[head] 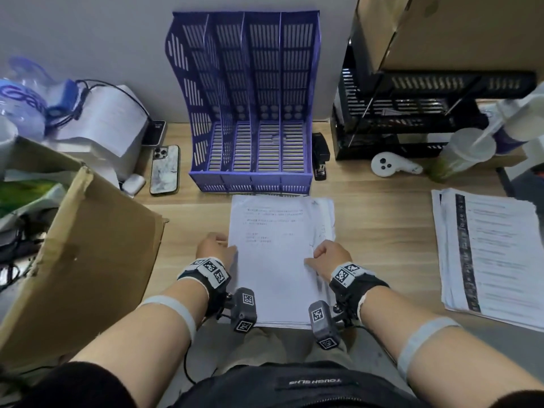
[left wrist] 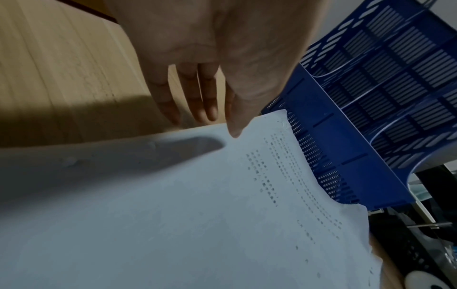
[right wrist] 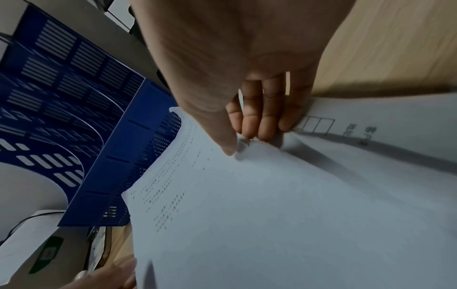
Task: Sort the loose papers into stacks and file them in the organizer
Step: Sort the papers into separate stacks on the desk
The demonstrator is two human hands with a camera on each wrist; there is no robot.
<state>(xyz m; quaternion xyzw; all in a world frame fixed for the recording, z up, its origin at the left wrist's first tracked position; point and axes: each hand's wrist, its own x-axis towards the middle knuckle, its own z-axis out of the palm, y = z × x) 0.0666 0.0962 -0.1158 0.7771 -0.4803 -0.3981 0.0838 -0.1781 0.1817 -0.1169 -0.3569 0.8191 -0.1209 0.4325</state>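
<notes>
A stack of white printed papers [head: 273,260] lies in the middle of the wooden desk, just in front of the blue slotted organizer [head: 250,113], whose compartments stand empty. My left hand [head: 219,245] is at the stack's left edge. In the left wrist view its fingers [left wrist: 210,109] are straight beside the edge and the thumb tip touches the top sheet [left wrist: 222,195]. My right hand [head: 322,251] is at the right edge. Its thumb presses on top and its fingers [right wrist: 267,121] curl under the upper sheets [right wrist: 272,205], pinching them above a lower sheet [right wrist: 383,117].
A second paper stack [head: 485,254] lies at the right. An open cardboard box [head: 88,245] stands left. A phone [head: 164,169], a black stapler [head: 320,156], a white controller [head: 391,164], a cup [head: 462,154] and a black tray rack [head: 412,113] line the back.
</notes>
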